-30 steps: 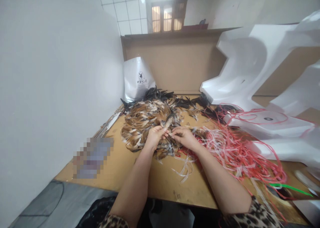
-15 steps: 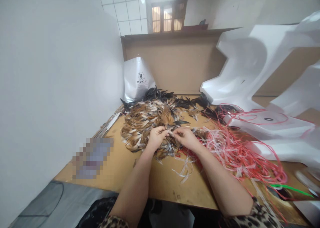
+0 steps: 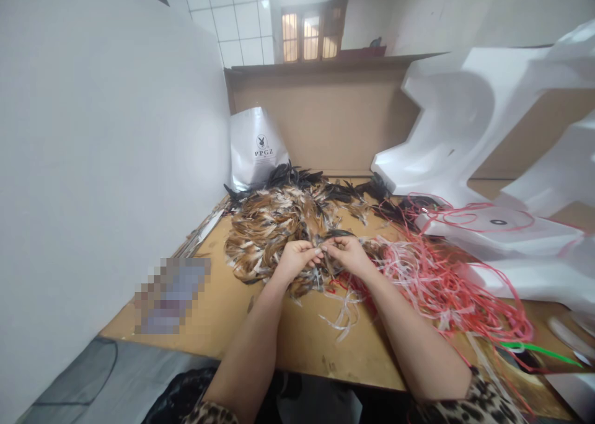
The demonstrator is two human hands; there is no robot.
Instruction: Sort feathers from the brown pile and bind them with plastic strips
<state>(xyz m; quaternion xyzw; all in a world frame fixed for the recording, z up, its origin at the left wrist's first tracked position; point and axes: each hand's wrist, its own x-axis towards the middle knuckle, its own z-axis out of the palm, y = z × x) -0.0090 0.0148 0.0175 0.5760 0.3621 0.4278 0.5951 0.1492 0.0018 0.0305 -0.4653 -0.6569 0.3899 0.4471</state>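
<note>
My left hand and my right hand meet fingertip to fingertip over the front of a pile of brown and white feathers. Both are closed in a pinch on a small bunch of feathers, whose dark tips show just above my right hand. The fingers cover most of the bunch. Under and beside my right wrist, a tangle of red and white plastic strings spreads across the table. A few pale strands trail between my forearms.
Black feathers lie behind the brown ones, near a white printed bag. White foam pieces stand at the right. Cardboard closes off the back of the wooden table. A green strip lies front right.
My fingertips have come closer together, and my left fingers now bend over toward the right ones. The dark feather tips have shifted slightly. The pile and strings stay put.
</note>
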